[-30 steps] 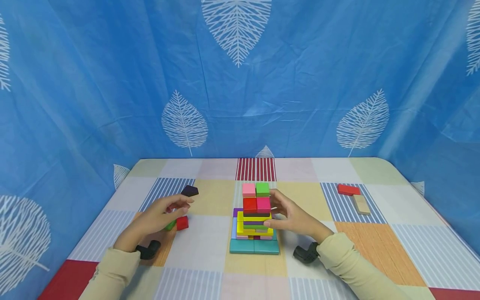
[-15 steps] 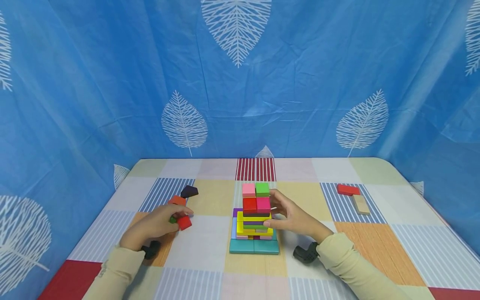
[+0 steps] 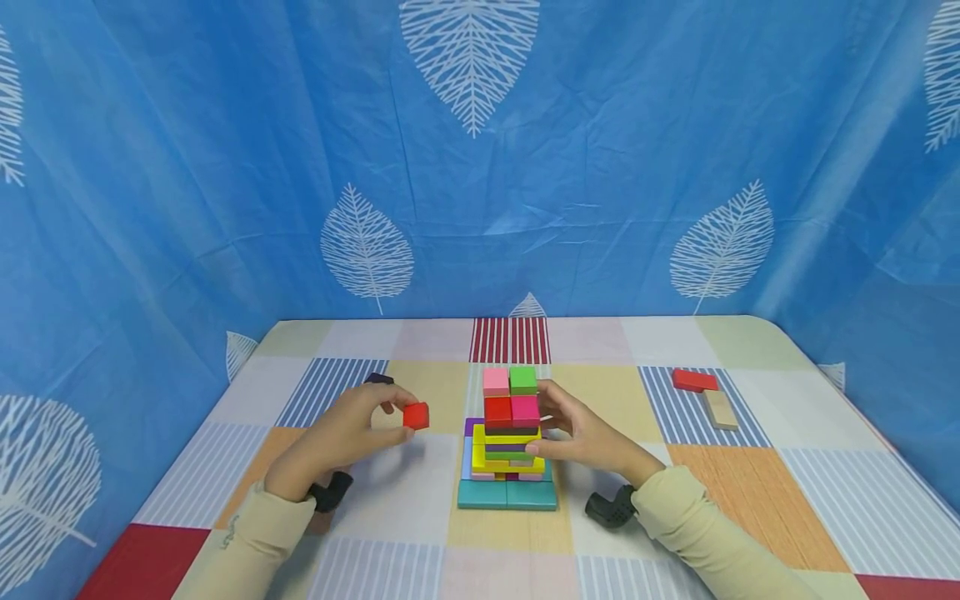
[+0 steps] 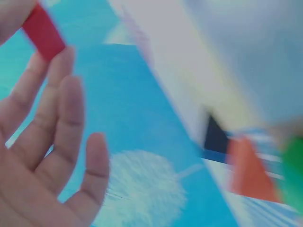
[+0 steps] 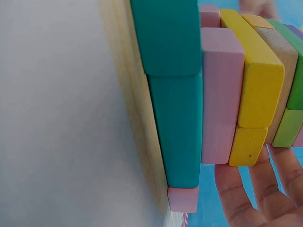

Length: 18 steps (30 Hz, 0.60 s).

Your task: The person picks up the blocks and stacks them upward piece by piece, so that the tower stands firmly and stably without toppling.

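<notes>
In the head view my left hand (image 3: pixel 345 433) pinches a small red block (image 3: pixel 417 416) between thumb and fingertips, held in the air left of the tower. The same red block (image 4: pixel 45 34) shows at the top left of the left wrist view, the other fingers spread below it. A tower of coloured blocks (image 3: pixel 512 410) stands upright at the table's middle, on a teal bottom layer (image 3: pixel 483 494). My right hand (image 3: pixel 588 429) rests at the tower's right side. In the right wrist view its fingertips (image 5: pixel 229 176) touch the yellow and wooden layers from the side.
A dark block (image 3: pixel 379 378) lies behind my left hand. The left wrist view shows an orange block (image 4: pixel 251 172) and a green block (image 4: pixel 294 168), blurred. A red block (image 3: pixel 694 381) and a plain wooden block (image 3: pixel 721 410) lie at the right. Blue cloth (image 3: pixel 585 167) hangs behind the table.
My left hand picked up the red block from beside the green one and carried it right, towards the tower. The right hand and the tower stayed in place.
</notes>
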### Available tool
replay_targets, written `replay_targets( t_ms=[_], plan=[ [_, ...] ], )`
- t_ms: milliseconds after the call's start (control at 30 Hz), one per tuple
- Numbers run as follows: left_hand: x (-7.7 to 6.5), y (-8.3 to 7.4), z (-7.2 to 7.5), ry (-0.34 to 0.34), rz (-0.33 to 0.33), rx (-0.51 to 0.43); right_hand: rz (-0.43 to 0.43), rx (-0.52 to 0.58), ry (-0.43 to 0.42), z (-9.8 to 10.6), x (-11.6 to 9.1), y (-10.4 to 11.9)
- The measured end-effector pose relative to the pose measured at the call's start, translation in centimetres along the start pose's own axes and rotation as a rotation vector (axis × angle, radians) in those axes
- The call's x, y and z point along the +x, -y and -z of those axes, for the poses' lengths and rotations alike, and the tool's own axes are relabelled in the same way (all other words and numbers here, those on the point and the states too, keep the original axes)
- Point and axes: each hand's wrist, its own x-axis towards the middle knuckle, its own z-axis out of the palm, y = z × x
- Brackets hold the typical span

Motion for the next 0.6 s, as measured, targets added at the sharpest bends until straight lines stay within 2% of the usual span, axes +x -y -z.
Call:
replay_targets(
  t_ms=[167, 300, 433, 600],
  plan=[
    [1.1, -3.9, 0.1, -0.158, -0.12, 0.019, 0.001, 0.009, 0.004, 0.0, 0.0, 0.0],
    [1.8, -6.3, -0.4, -0.222, -0.21, 0.017, 0.001, 0.009, 0.004, 0.0, -0.1, 0.0],
    [2.4, -7.8, -1.0, -0.245, -0.261, 0.041, 0.009, 0.003, 0.006, 0.0, 0.0, 0.0],
    [3.2, -8.3, -1.8, -0.278, -0.336, 0.169, 0.022, -0.007, 0.011, 0.0, -0.1, -0.1]
  ],
)
